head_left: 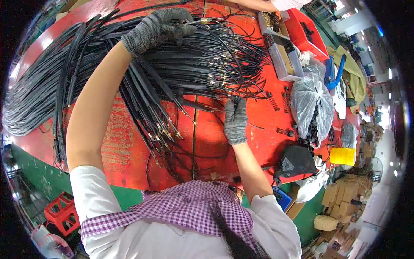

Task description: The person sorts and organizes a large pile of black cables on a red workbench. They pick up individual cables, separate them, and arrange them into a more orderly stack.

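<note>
A thick bundle of black cables (172, 64) with small metal end fittings lies across the red table. My left hand (159, 31), in a grey knit glove, reaches over the far side of the bundle. Its fingers are closed round a black cable, with a metal fitting (205, 20) just right of the fingertips. In a matching glove, my right hand (236, 123) is at the near right edge of the bundle, beside the loose cable ends. Its thumb and fingers are pinched together on something dark that I cannot make out. A smaller cable group (148, 95) fans toward me.
Black coil springs (272, 102) lie right of the bundle, beside a clear plastic bag (311, 105) of black parts. Parts boxes (284, 64) and a red bin (317, 45) stand behind. A yellow tape roll (343, 156) sits at the right edge. Another person's arm (258, 4) shows at the far side.
</note>
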`<state>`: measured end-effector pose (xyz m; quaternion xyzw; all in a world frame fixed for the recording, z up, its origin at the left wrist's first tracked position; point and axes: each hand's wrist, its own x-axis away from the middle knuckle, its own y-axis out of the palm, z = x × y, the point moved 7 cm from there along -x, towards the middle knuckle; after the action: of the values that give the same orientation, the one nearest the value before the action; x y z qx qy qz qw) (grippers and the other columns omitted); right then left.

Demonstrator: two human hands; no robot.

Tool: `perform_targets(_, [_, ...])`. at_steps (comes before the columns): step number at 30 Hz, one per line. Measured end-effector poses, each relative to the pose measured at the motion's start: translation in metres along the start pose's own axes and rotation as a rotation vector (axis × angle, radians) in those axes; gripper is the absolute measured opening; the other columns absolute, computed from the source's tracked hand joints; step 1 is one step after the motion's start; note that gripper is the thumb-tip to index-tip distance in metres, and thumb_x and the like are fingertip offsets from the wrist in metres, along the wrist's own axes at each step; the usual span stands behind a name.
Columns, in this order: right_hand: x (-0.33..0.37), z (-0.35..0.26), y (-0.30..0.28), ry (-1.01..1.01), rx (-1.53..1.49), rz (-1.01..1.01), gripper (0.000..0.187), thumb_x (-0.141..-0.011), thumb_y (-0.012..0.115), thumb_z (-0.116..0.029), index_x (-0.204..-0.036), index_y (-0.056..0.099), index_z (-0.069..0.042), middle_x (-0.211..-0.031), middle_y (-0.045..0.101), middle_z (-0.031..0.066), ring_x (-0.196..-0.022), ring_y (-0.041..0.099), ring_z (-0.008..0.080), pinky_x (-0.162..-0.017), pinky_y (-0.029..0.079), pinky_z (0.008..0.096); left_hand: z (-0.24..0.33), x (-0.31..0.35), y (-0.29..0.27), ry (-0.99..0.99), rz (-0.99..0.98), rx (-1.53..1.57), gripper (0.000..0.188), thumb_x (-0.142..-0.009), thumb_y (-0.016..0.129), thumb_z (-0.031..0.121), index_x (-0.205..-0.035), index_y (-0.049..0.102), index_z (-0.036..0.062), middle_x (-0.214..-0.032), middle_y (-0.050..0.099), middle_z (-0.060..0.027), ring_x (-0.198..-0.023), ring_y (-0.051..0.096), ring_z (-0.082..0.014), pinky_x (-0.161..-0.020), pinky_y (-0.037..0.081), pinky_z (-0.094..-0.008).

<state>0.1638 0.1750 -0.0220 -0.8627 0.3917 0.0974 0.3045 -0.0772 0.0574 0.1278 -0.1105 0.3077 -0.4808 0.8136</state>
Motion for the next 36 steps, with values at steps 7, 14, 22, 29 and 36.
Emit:
perform_targets(7, [-0.01, 0.007, 0.005, 0.083, -0.056, -0.033, 0.025, -0.086, 0.047, -0.017, -0.103, 0.047, 0.001, -0.091, 0.055, 0.0164, -0.081, 0.053, 0.0283, -0.074, 0.043, 0.0345, 0.01, 0.007, -0.004, -0.016, 0.028, -0.015, 0.019, -0.081, 0.06, 0.025, -0.09, 0.056, 0.0083, -0.067, 0.053, 0.0016, -0.065, 0.05, -0.0061, -0.061, 0.041, -0.0229])
perform_targets(14, [-0.017, 0.005, 0.004, 0.12, -0.153, -0.022, 0.024, -0.086, 0.047, -0.016, -0.103, 0.047, 0.001, -0.092, 0.055, 0.0132, -0.082, 0.052, 0.023, -0.075, 0.042, 0.0318, 0.0, 0.006, -0.01, -0.181, -0.028, -0.116, 0.026, -0.077, 0.064, 0.014, -0.101, 0.056, 0.0048, -0.092, 0.057, -0.0002, -0.085, 0.051, -0.0085, -0.079, 0.042, -0.0235])
perform_targets(22, [-0.012, -0.01, -0.002, 0.059, -0.234, -0.015, 0.028, -0.086, 0.049, -0.015, -0.109, 0.046, 0.001, -0.094, 0.054, 0.009, -0.085, 0.05, 0.0175, -0.077, 0.042, 0.0287, 0.009, 0.004, 0.003, -0.011, -0.028, -0.096, 0.018, -0.078, 0.064, 0.021, -0.087, 0.058, 0.0057, -0.073, 0.054, 0.0011, -0.069, 0.049, -0.0063, -0.065, 0.043, -0.0228])
perform_targets(29, [-0.027, 0.007, -0.033, 0.135, -0.26, -0.178, 0.025, -0.085, 0.053, -0.012, -0.107, 0.048, -0.003, -0.087, 0.052, 0.0016, -0.078, 0.048, 0.0093, -0.071, 0.043, 0.0233, -0.007, 0.013, 0.039, -0.121, -0.18, 0.024, 0.023, -0.078, 0.063, 0.015, -0.099, 0.058, 0.0063, -0.093, 0.059, -0.0028, -0.088, 0.053, -0.0118, -0.081, 0.043, -0.0262])
perform_targets(36, [-0.033, 0.02, -0.061, 0.368, -0.49, -0.657, 0.04, -0.081, 0.06, -0.026, -0.11, 0.049, -0.001, -0.087, 0.057, 0.0015, -0.076, 0.053, 0.0096, -0.065, 0.042, 0.0214, 0.004, 0.015, 0.067, 0.069, -0.225, -0.264, 0.034, -0.082, 0.056, 0.018, -0.114, 0.051, 0.0096, -0.109, 0.056, -0.0085, -0.105, 0.051, -0.0214, -0.09, 0.039, -0.0321])
